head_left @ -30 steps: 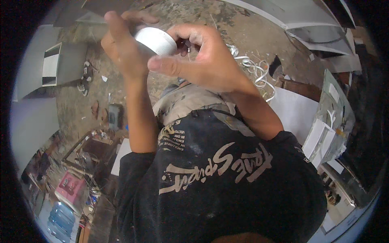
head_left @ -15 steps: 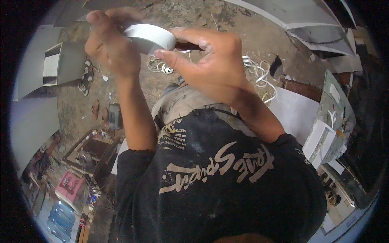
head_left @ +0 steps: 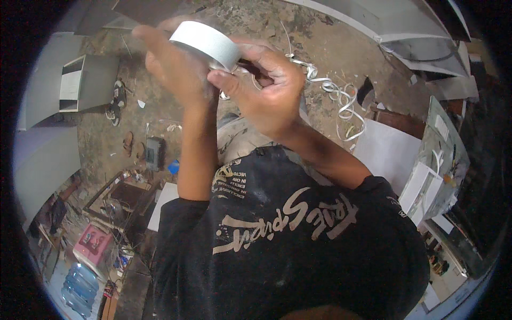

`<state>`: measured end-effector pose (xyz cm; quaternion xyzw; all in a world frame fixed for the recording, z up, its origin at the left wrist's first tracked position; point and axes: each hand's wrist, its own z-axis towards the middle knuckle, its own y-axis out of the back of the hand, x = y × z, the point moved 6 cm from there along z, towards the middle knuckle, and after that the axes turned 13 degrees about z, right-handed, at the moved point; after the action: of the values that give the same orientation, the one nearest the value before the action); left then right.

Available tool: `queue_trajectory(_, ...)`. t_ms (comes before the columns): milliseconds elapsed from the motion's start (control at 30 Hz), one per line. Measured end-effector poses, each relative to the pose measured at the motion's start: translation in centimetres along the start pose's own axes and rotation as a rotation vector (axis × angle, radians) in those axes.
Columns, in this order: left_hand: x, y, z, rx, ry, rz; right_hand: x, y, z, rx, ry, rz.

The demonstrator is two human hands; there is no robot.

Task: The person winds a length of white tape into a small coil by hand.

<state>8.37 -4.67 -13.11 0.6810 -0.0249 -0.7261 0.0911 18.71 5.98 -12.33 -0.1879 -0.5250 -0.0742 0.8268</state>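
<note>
Nearest the camera was the person's black T-shirt (head_left: 288,250) with pale lettering, filling the lower middle of the view, and both bare forearms rose from it toward the top edge. The left hand (head_left: 176,69) and the right hand (head_left: 266,90) met there, raised above the floor, around a roll of white edge-banding tape (head_left: 205,42). The roll was tilted, its flat white band facing the camera. The left hand's fingers (head_left: 146,34) were closed around the roll's left side and back, clamped on it. The right hand's fingers (head_left: 229,80) were curled together under the roll's right edge, thumb and forefinger pinched against it; whether they gripped a loose end of tape could not be told.

Beyond the hands lay the dirt floor (head_left: 330,48), strewn with debris. Curls of white tape offcuts (head_left: 341,101) lay on it just right of the right hand. A white board (head_left: 386,160) lay near the right arm. To the left, well apart from the hands, sandals (head_left: 128,143) and a small dark box (head_left: 154,153) lay on the floor, and a grey cabinet carcass (head_left: 80,85) stood farther up at the left. A pink case (head_left: 96,242) and blue water bottles (head_left: 80,285) sat at the lower left. Grey panels (head_left: 384,21) lay along the top right.
</note>
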Motion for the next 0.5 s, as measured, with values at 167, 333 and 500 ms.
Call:
queue_trajectory(167, -0.7, -0.9, 1.6, 0.408, 0.001, -0.714, -4.8, -0.1, 0.0, 0.156, -0.101, 0.104)
queue_trajectory(333, -0.1, 1.5, 4.4, 0.039, -0.283, 0.015, -5.5, -0.9, -1.0, 0.255, -0.6, 0.243)
queue_trajectory(500, -0.4, 2.1, 4.2, -0.022, -0.576, 0.234, -2.7, -0.2, -0.1, 0.218, -0.743, 0.363)
